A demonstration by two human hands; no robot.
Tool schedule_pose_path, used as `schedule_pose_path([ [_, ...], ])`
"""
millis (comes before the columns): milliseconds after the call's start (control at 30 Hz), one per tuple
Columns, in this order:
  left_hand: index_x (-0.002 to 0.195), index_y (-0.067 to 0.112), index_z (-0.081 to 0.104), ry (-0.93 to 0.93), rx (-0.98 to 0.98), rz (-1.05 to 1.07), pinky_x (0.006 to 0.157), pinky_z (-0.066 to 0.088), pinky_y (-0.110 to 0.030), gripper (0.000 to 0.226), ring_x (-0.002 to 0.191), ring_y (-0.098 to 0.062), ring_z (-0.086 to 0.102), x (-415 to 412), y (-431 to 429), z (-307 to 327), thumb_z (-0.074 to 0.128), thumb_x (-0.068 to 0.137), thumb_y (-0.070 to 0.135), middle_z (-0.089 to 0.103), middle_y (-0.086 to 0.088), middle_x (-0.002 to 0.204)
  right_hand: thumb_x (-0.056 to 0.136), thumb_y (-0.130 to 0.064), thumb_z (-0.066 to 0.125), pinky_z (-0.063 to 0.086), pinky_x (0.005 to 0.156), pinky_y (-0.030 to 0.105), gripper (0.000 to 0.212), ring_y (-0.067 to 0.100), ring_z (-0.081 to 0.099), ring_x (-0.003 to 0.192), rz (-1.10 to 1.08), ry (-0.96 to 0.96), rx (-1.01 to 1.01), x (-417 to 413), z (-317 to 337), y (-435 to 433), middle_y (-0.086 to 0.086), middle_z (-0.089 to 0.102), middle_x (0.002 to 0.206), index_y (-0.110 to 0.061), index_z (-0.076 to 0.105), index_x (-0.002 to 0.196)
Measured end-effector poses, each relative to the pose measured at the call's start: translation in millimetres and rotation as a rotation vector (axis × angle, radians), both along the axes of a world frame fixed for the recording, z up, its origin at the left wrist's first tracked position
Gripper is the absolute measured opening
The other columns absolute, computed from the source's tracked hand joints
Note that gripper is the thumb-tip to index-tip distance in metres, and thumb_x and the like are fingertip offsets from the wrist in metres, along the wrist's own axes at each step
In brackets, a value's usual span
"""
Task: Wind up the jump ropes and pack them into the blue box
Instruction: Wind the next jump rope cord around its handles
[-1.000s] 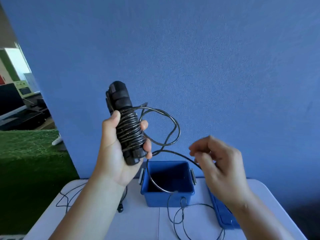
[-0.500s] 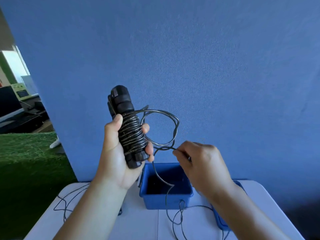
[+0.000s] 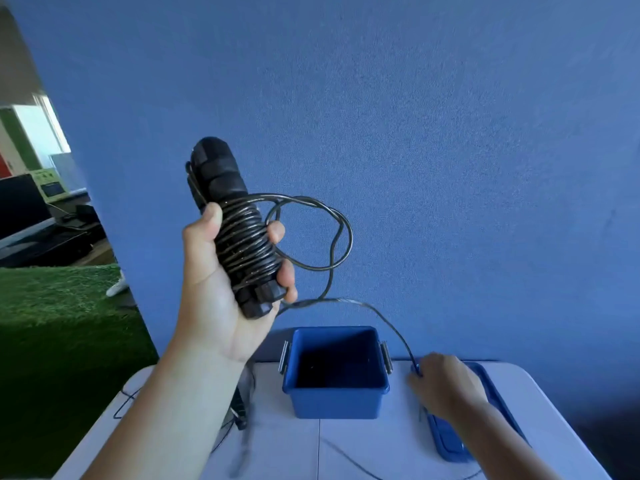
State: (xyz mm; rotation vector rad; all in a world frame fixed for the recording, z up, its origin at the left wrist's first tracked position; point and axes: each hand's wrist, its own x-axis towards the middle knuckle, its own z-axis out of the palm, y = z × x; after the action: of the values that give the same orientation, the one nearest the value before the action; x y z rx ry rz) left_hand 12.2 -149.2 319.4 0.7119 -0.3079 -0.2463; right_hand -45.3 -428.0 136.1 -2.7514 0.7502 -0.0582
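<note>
My left hand [image 3: 221,289] holds up the black jump rope handles [image 3: 221,178], with many turns of thin black rope wound round them under my fingers. A loose loop of rope [image 3: 341,237] hangs to the right of the bundle. From it the rope slopes down to my right hand [image 3: 443,386], which pinches it low over the table, right of the open blue box [image 3: 336,396]. The box's inside looks dark and I see nothing in it. A second black rope [image 3: 239,410] lies blurred on the table behind my left forearm.
The blue lid [image 3: 450,441] lies flat under my right hand at the table's right side. The white table [image 3: 363,448] stands against a blue wall. Green turf and an office area show at the far left.
My right hand has dropped from beside the bundle down to the table right of the box, pulling the rope out. The slack that lay in front of the box is gone.
</note>
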Motion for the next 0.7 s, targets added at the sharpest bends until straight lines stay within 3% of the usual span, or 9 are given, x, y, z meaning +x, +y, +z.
schedule_pose_path([
  [67,0.087,0.021,0.073,-0.050,0.054,-0.018,0.047,0.054,-0.032,0.037,0.054,-0.020,0.067,-10.9,-3.3,4.1,0.057,0.088,0.054,0.068,-0.004,0.087,0.081,-0.043,0.052,0.039,0.056,0.027,0.029,0.028,0.057,0.072,0.049,-0.052,-0.013,-2.1,21.4,12.7,-0.003,0.053,0.066,-0.015,0.055,0.076],
  [167,0.065,0.023,0.077,-0.093,0.067,-0.040,0.043,0.052,-0.029,0.037,0.048,-0.017,0.064,-24.2,-7.7,9.9,0.057,0.073,0.054,0.068,-0.002,0.072,0.079,-0.059,0.061,0.046,0.061,0.031,0.044,0.029,0.056,0.072,0.112,-0.176,-0.019,-12.0,61.9,37.1,-0.003,0.055,0.073,-0.019,0.047,0.088],
  [300,0.075,0.022,0.067,-0.152,0.111,0.007,0.041,0.046,-0.027,0.035,0.043,-0.018,0.057,-31.3,-12.0,12.5,0.051,0.078,0.053,0.063,-0.001,0.075,0.072,-0.066,0.071,0.040,0.056,0.031,0.058,0.014,0.056,0.066,0.254,-0.241,0.074,-32.6,119.1,70.9,-0.005,0.057,0.069,-0.033,0.037,0.106],
  [367,0.080,0.022,0.060,-0.170,0.123,0.017,0.040,0.042,-0.025,0.034,0.040,-0.019,0.052,-34.5,-15.6,10.8,0.047,0.081,0.053,0.061,-0.001,0.076,0.067,-0.072,0.071,0.039,0.055,0.026,0.062,0.004,0.056,0.064,0.349,-0.291,0.132,-42.4,141.0,84.0,-0.006,0.059,0.066,-0.039,0.042,0.111],
  [500,0.077,0.021,0.064,-0.130,0.122,-0.011,0.038,0.042,-0.025,0.035,0.038,-0.021,0.051,-45.3,-21.0,5.1,0.049,0.079,0.052,0.061,-0.003,0.076,0.065,-0.079,0.067,0.051,0.064,0.032,0.059,0.009,0.058,0.067,0.372,-0.482,0.225,-42.9,161.4,102.8,-0.006,0.063,0.075,-0.023,0.063,0.085],
  [567,0.076,0.021,0.064,-0.114,0.114,-0.039,0.037,0.042,-0.026,0.035,0.038,-0.021,0.050,-50.2,-24.5,2.8,0.049,0.079,0.052,0.061,-0.003,0.075,0.078,-0.064,0.068,0.047,0.058,0.038,0.056,0.023,0.048,0.059,0.361,-0.582,0.173,-33.8,160.5,104.2,0.005,0.055,0.062,-0.010,0.055,0.068],
  [633,0.072,0.021,0.067,-0.116,0.110,-0.044,0.037,0.042,-0.027,0.036,0.038,-0.021,0.050,-51.8,-26.2,2.3,0.048,0.079,0.051,0.060,-0.003,0.074,0.088,-0.049,0.065,0.042,0.052,0.038,0.054,0.027,0.041,0.055,0.374,-0.650,0.180,-28.4,155.2,100.8,0.010,0.048,0.055,-0.007,0.046,0.060],
  [700,0.071,0.022,0.067,-0.125,0.101,-0.016,0.038,0.041,-0.026,0.037,0.038,-0.020,0.051,-49.8,-22.6,5.2,0.048,0.079,0.052,0.061,-0.002,0.074,0.094,-0.048,0.059,0.045,0.053,0.036,0.052,0.026,0.048,0.054,0.379,-0.689,0.242,-26.6,142.0,92.9,0.007,0.057,0.056,-0.010,0.054,0.060],
])
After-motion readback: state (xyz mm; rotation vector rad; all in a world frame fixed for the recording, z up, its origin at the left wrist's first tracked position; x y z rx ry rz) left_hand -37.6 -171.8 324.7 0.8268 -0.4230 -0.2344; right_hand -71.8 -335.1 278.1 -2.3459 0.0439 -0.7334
